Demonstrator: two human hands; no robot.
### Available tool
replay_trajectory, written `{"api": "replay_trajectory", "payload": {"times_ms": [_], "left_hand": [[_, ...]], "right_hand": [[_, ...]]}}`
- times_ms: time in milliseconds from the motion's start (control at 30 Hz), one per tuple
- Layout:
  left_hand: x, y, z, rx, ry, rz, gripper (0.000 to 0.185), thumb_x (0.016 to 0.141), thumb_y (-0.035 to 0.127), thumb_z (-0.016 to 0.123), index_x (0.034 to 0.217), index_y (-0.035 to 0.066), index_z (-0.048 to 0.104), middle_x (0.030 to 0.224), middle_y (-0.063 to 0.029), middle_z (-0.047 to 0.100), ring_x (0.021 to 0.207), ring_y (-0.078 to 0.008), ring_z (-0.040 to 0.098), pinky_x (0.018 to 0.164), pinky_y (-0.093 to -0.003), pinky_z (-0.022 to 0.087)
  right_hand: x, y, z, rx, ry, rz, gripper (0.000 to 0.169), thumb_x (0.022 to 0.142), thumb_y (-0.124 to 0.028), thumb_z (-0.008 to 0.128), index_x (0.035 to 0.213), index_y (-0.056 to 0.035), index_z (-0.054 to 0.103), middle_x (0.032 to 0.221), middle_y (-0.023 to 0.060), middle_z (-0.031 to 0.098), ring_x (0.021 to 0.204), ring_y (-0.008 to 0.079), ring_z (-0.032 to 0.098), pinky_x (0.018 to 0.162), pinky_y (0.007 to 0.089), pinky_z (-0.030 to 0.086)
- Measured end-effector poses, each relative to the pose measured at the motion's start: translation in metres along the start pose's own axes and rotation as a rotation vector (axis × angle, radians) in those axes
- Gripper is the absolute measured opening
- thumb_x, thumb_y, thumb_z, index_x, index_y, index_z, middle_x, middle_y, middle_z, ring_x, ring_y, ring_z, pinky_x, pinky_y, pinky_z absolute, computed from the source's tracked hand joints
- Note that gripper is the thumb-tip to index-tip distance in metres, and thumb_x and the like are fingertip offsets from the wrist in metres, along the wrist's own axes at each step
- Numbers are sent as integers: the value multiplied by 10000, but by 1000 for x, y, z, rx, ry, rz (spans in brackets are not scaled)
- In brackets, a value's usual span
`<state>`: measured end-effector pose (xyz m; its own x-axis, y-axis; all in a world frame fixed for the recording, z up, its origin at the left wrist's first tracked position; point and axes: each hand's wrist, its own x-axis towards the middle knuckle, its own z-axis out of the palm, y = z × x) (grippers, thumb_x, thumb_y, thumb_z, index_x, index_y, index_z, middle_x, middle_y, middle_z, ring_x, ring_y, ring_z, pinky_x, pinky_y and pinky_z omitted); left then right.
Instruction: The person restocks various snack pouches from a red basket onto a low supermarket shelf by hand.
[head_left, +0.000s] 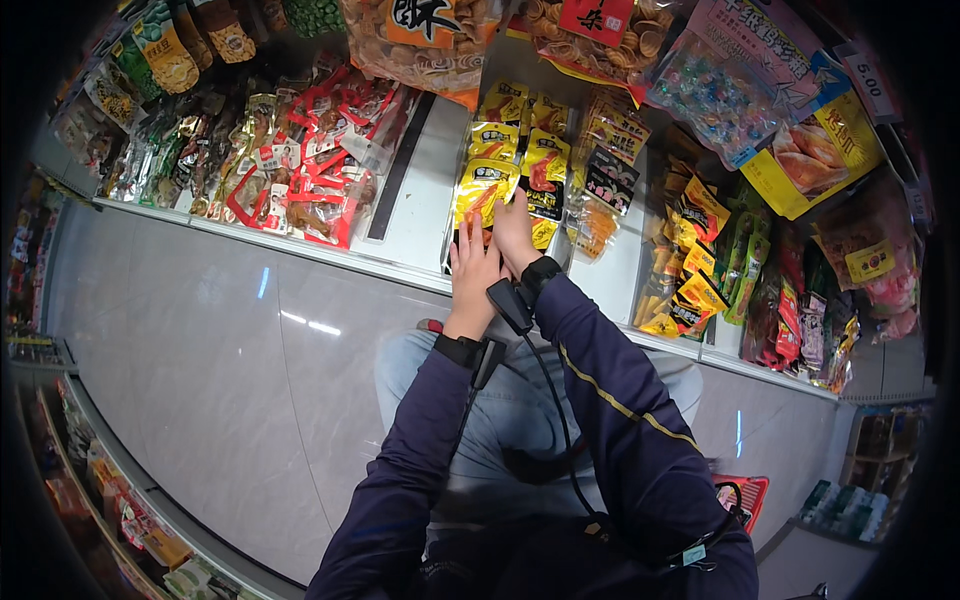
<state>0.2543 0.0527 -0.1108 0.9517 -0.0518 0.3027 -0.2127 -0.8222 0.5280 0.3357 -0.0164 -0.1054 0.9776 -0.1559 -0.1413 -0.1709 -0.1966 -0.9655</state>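
My left hand (472, 281) lies with extended fingers, slightly apart, against the lower front of a yellow snack packet (484, 182). Close beside it, my right hand (516, 232) reaches in at the right edge of the same packet. Its fingertips are partly hidden, so I cannot tell whether they grip. The packets stand in rows inside a clear plastic bin (568, 251) on the white shelf. Another yellow and black packet (544, 161) is just right of my right hand. Each wrist wears a black strap with a cabled device.
Red-trimmed vacuum packs (322, 187) fill the left shelf section, beside a dark divider strip (403, 165). Large snack bags (424, 45) overhang from above. To the right are yellow-orange packets (694, 300). A red basket (757, 491) stands on the floor, behind my right arm.
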Motion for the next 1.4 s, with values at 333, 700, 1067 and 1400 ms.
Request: {"api": "replay_trajectory", "payload": {"times_ms": [333, 700, 1067, 1400], "left_hand": [[-3, -13, 13, 69, 29, 88, 404, 723, 248, 569, 1100, 102, 569, 1321, -183, 366, 1193, -396, 349, 902, -469, 352], [-9, -23, 10, 163, -79, 80, 395, 765, 234, 548, 1146, 130, 557, 1306, -164, 401, 1186, -374, 374, 941, -433, 341], [14, -4, -8, -188, -156, -82, 393, 820, 162, 545, 1159, -27, 488, 1036, -219, 556, 943, -332, 531, 842, -359, 393], [-25, 151, -68, -221, 94, 383, 362, 881, 165, 482, 1199, -7, 453, 1197, -146, 474, 1084, -261, 466, 926, -332, 359]], "right_hand": [[-1, -6, 1, -391, 139, -315, 505, 758, -4, 509, 1253, -37, 412, 1143, 244, 475, 1034, 371, 472, 893, 393, 392], [-102, -71, -75, 292, -631, 3, 383, 868, -75, 451, 1243, -35, 384, 1098, 65, 504, 951, 101, 500, 818, 236, 400], [-339, -28, -454, -112, 395, 1, 222, 882, -115, 433, 1072, -42, 521, 718, -5, 532, 728, 67, 507, 678, 212, 413], [-518, 160, -538, -468, 279, 747, 583, 811, -356, 591, 1243, -5, 419, 1123, 141, 541, 1025, 192, 513, 891, 289, 382]]}}
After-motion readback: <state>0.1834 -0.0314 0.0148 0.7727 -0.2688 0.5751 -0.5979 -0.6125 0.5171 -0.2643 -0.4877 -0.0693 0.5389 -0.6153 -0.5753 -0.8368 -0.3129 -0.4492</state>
